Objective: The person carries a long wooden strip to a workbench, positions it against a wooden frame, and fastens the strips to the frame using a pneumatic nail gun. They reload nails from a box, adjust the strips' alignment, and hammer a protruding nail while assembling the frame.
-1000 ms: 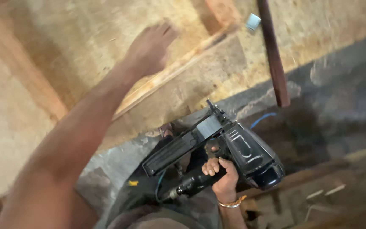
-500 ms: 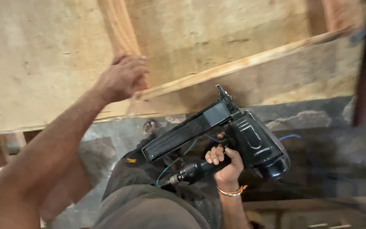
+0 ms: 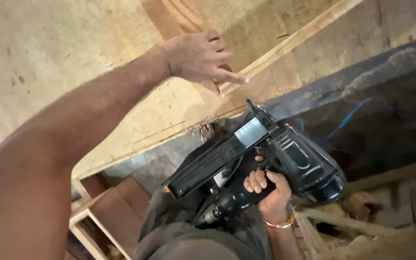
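Observation:
My right hand grips the handle of a black nail gun, whose nose points up toward the edge of a plywood panel. My left hand reaches out over the panel and rests on a wooden batten where a second, thinner wood strip meets it. The left fingers curl around the batten's end. A bangle shows on my right wrist.
A dark floor with a blue hose lies right of the panel. Wood offcuts are scattered at the lower right. A wooden frame stands at the lower left. My trousers fill the bottom centre.
My left hand has drawn back along the panel and closed on the batten's end. The view has shifted, and the nail gun stays held in my right hand.

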Tool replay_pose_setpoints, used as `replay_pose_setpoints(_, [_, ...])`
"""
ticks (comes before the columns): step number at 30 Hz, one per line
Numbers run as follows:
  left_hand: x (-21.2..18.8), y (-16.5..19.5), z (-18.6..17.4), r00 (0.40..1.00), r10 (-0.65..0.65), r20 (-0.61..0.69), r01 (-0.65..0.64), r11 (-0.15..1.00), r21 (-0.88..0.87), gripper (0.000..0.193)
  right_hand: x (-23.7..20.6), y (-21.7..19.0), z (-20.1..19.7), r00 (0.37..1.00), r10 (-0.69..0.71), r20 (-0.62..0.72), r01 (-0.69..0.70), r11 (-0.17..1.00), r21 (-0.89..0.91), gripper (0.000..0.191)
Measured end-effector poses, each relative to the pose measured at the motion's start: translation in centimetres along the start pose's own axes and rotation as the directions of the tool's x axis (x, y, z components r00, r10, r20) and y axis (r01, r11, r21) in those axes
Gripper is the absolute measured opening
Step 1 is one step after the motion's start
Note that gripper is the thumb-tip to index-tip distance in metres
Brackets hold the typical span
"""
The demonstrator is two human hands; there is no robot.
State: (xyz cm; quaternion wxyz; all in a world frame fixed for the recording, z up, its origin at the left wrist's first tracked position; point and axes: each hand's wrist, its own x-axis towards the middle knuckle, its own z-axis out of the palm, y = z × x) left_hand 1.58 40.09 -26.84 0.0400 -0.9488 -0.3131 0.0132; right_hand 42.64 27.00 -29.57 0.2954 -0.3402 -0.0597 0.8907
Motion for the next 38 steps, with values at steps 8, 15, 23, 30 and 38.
replay_pose_setpoints(8, [5.4,-1.0,1.9,0.972,-0.040,-0.231,0.056,0.996,0.066,0.091,-1.2,1.1,0.7,0.996,-0.087,-0.010,0.087,0.995,0.056,0.046])
replay_pose_setpoints(15, [5.4,-1.3,0.8,0.996,-0.037,-0.086,0.054,0.978,0.202,0.096,-1.5,1.5,0.2,0.991,-0.100,-0.089,0.105,0.993,0.050,0.047])
replay_pose_setpoints(23, [5.2,-1.4,1.1,0.980,-0.036,-0.194,0.046,0.998,0.048,0.080,-1.0,1.0,-0.4,0.994,-0.103,-0.038,0.105,0.993,0.054,0.049])
replay_pose_setpoints(30, [5.5,-1.5,1.5,0.981,-0.018,-0.191,0.040,0.993,0.109,0.086,1.1,0.6,-1.0,0.991,-0.120,0.065,0.116,0.992,0.058,0.050])
replay_pose_setpoints(38, [5.3,-1.3,1.7,0.990,-0.012,-0.140,0.031,0.990,0.136,0.094,2.1,0.6,-2.5,0.987,-0.077,0.144,0.064,0.994,0.094,0.048])
